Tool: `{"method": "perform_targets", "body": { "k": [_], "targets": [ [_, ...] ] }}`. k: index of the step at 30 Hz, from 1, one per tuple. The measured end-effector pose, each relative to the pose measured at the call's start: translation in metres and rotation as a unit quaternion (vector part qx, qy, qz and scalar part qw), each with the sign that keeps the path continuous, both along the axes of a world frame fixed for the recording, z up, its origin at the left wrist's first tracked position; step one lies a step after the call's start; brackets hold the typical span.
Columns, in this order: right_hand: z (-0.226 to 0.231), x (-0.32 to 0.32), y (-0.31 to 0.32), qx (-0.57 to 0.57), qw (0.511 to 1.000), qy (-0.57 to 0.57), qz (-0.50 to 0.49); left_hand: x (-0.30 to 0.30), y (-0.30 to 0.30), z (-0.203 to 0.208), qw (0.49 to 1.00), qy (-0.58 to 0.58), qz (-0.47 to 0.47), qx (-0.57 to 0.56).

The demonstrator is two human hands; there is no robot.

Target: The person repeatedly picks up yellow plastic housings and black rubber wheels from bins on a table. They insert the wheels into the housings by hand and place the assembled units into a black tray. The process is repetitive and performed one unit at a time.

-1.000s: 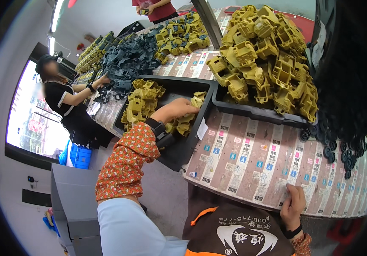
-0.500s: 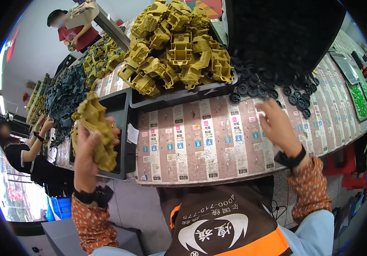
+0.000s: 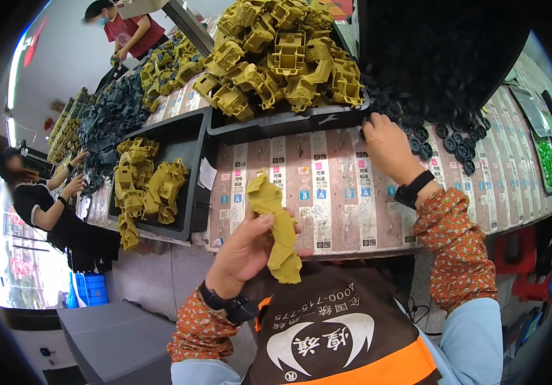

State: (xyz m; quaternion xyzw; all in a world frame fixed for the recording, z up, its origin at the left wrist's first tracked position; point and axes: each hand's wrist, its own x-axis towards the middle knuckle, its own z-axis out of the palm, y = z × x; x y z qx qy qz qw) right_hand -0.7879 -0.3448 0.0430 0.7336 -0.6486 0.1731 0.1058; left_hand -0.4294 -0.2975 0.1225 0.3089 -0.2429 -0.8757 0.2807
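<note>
In my left hand (image 3: 247, 247) is a yellow plastic toy-vehicle body (image 3: 279, 234), held upright in front of my apron, thumb on its near side and fingers behind. My right hand (image 3: 388, 144) is at the left edge of a heap of black toy wheels (image 3: 417, 142). Its fingers are bent down and pinched around a black wheel (image 3: 362, 133), which they mostly hide. Left of my left hand, a black bin (image 3: 200, 167) holds several similar yellow bodies (image 3: 165, 186).
A second black bin (image 3: 289, 122) is piled high with yellow parts (image 3: 289, 54). Dark grey parts (image 3: 110, 122) lie heaped at the left. Green pieces (image 3: 545, 154) sit in a tray at the far right. Two people work at the left, one nearer (image 3: 42, 212), one farther (image 3: 136, 32).
My left hand has come from above the left bin to in front of me with a yellow body; other bodies now lie in that bin. My right hand has reached to the wheels and closed.
</note>
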Motion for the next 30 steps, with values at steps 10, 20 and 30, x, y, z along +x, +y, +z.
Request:
{"method": "perform_targets", "body": {
  "k": [10, 20, 30],
  "targets": [
    [0.018, -0.011, 0.077, 0.152, 0.956, -0.227, -0.112, -0.018, 0.013, -0.041, 1.000, -0.005, 0.004, -0.006],
    [0.017, 0.001, 0.084, 0.135, 0.976, -0.171, 0.007, -0.030, 0.015, -0.058, 0.998, 0.040, 0.041, -0.034],
    [0.041, 0.091, 0.113, 0.258, 0.657, -0.701, 0.105, -0.039, 0.036, -0.051, 0.999, 0.026, -0.036, 0.003]
  ]
}}
